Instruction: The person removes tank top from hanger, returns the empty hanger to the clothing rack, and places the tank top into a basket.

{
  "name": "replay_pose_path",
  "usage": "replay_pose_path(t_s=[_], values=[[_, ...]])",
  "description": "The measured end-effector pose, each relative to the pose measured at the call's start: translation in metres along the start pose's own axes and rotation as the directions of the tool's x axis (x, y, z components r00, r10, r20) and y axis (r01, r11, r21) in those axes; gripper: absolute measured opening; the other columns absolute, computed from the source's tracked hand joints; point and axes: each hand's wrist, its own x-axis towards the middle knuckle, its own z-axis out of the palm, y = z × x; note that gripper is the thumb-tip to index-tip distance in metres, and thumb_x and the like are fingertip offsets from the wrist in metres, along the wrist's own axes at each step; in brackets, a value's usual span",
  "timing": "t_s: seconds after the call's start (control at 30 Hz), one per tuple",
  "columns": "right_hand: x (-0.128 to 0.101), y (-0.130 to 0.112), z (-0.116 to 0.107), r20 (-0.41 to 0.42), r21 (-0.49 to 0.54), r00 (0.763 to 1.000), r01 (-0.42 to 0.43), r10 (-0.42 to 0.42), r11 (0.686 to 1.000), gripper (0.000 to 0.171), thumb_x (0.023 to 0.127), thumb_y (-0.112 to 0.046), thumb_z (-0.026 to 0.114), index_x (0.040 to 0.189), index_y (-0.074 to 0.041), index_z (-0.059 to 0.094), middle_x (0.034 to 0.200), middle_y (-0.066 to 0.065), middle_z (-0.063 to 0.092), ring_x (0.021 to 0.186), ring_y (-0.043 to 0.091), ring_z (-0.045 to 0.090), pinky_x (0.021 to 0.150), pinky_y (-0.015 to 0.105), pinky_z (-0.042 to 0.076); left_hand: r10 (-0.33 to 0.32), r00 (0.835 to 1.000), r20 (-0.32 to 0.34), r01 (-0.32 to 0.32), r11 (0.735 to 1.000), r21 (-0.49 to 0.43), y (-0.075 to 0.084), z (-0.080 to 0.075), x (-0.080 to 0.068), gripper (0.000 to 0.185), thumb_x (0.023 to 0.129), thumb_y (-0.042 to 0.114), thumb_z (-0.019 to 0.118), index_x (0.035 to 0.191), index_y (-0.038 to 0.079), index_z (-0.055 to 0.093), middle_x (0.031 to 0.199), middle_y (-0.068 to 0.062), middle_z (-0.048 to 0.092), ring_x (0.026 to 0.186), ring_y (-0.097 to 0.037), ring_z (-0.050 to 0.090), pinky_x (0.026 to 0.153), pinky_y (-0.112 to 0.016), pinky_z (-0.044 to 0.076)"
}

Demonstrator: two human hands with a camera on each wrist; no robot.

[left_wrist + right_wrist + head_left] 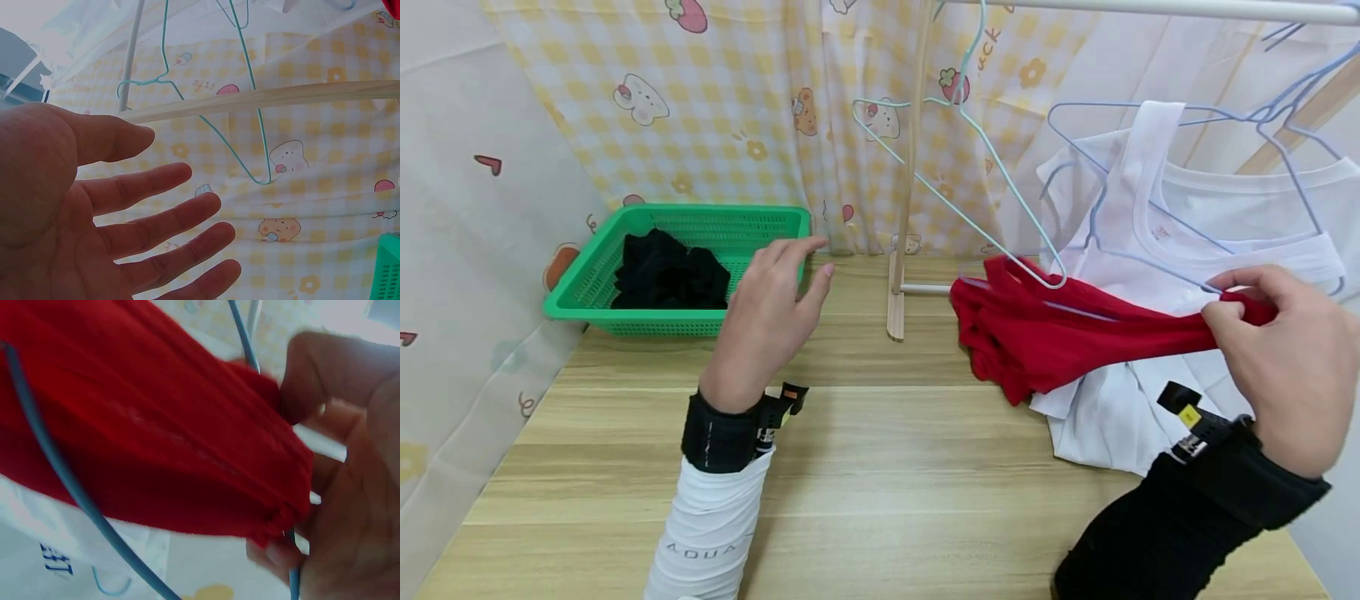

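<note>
A home laundry corner: a wooden table (880,467), a clothes rail (1150,8) with wire hangers (1285,117) at upper right, cartoon-print curtains (715,108) behind, a green laundry basket (587,283) at left.

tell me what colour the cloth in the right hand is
Red. The cloth pinched by the right hand shows best in the head view.

head view looks down; wrist views sit close at each hand.
</note>
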Motion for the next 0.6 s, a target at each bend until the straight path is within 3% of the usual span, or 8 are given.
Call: replay_pose_path(t_s=[0.1,0.2,0.3,0.4,0.5,0.53,0.6], values=[[0.0,0.011,-0.004,0.032,0.021,0.996,0.084,-0.084,0.996,0.042,0.104,-0.013,0.049,0.14,0.004,0.063,0.134,0.038,0.062,0.108,0.054,0.052,0.06,0.006,0.025,-0.009,1.0,0.001,0.009,1.0,0.0,0.0,-0.002,-0.001,0.043,0.113,0.025,0.059,0.15,0.005,0.062,0.151,-0.019,0.061,0.144,-0.039,0.052,0.114,-0.059,0.048],[-0.002,0.02,-0.005,0.031,0.048,0.987,0.153,-0.155,0.987,0.037,0.103,-0.008,0.052,0.134,0.008,0.064,0.132,0.039,0.06,0.101,0.047,0.048,0.058,0.002,0.025,-0.024,1.0,0.006,0.024,1.0,-0.006,0.0,-0.004,-0.001,0.042,0.113,0.025,0.059,0.15,0.006,0.062,0.153,-0.019,0.06,0.145,-0.039,0.051,0.113,-0.061,0.048],[-0.005,0.025,-0.006,0.0,0.067,0.98,0.196,-0.197,0.978,0.033,0.102,-0.006,0.053,0.128,0.008,0.067,0.129,0.036,0.059,0.098,0.024,0.045,0.058,0.002,0.027,-0.034,0.999,0.015,0.035,0.999,-0.015,0.0,-0.005,-0.002,0.043,0.113,0.026,0.059,0.151,0.007,0.061,0.154,-0.018,0.059,0.146,-0.038,0.051,0.114,-0.062,0.048],[-0.006,0.025,-0.007,-0.035,0.11,0.972,0.233,-0.23,0.966,0.028,0.099,-0.007,0.056,0.12,0.005,0.071,0.112,0.004,0.066,0.091,0.004,0.038,0.058,0.005,0.029,-0.038,0.999,0.03,0.038,0.999,-0.024,-0.001,-0.006,-0.002,0.043,0.113,0.027,0.058,0.152,0.008,0.061,0.155,-0.017,0.059,0.148,-0.037,0.05,0.116,-0.061,0.046],[-0.008,0.019,-0.007,-0.067,0.166,0.959,0.282,-0.274,0.945,0.023,0.097,-0.008,0.059,0.113,0.002,0.074,0.095,-0.028,0.054,0.085,-0.005,0.038,0.06,0.005,0.031,-0.034,0.998,0.048,0.036,0.999,-0.035,-0.001,-0.007,-0.002,0.043,0.113,0.027,0.058,0.152,0.009,0.061,0.155,-0.016,0.059,0.149,-0.037,0.05,0.118,-0.059,0.045],[-0.01,0.016,-0.006,-0.079,0.177,0.955,0.297,-0.287,0.938,0.022,0.097,-0.008,0.06,0.11,0.001,0.075,0.092,-0.036,0.047,0.084,-0.006,0.04,0.062,0.005,0.032,-0.032,0.998,0.055,0.034,0.999,-0.041,-0.001,-0.007,-0.002,0.043,0.113,0.028,0.057,0.152,0.009,0.061,0.155,-0.015,0.059,0.149,-0.036,0.05,0.118,-0.058,0.045],[-0.012,0.008,-0.004,-0.094,0.215,0.941,0.339,-0.327,0.916,0.02,0.097,-0.008,0.06,0.106,0.001,0.076,0.091,-0.041,0.049,0.082,-0.006,0.043,0.065,0.003,0.033,-0.014,0.997,0.072,0.019,0.998,-0.059,-0.002,-0.008,-0.003,0.042,0.114,0.028,0.057,0.151,0.009,0.062,0.154,-0.014,0.06,0.148,-0.035,0.052,0.118,-0.057,0.045]])
